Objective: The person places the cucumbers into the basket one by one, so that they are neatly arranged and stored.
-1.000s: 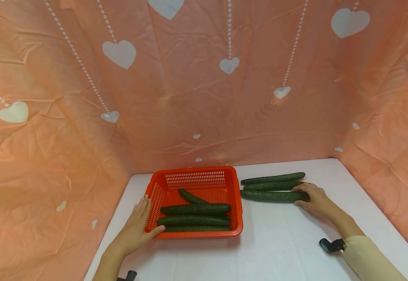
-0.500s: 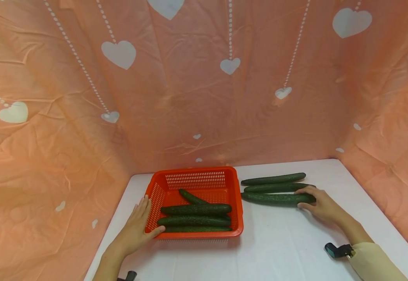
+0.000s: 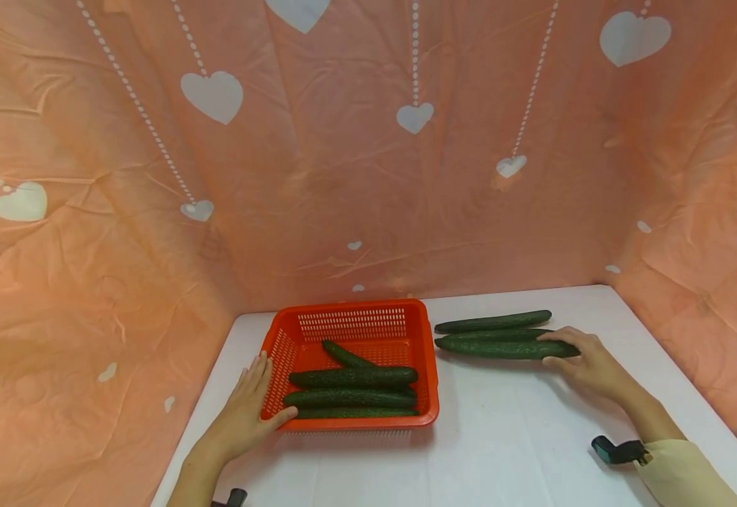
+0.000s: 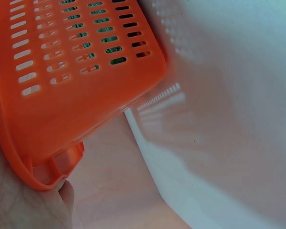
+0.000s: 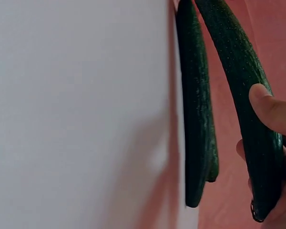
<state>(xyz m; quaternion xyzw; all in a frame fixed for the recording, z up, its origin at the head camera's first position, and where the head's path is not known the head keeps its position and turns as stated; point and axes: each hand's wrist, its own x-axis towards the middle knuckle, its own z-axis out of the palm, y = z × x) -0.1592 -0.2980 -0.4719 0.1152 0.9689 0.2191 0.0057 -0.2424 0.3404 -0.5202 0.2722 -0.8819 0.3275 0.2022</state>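
My right hand grips the right end of a long dark green cucumber, thumb on the near side. In the right wrist view the held cucumber slants up off the white table, its gripped end raised. Two more cucumbers lie behind it, the middle one partly covered and the far one in plain sight. My left hand rests on the left rim of a red plastic basket, fingers straight and thumb along the front corner. Several cucumbers lie inside the basket.
The white table extends in front of the basket and to its right. An orange cloth with white hearts stands around its back and sides. A small black device sits at my right wrist.
My right hand has shifted slightly right with the near cucumber, then lifted its gripped end. That cucumber now overlaps the middle one more. My left hand and the basket have stayed put.
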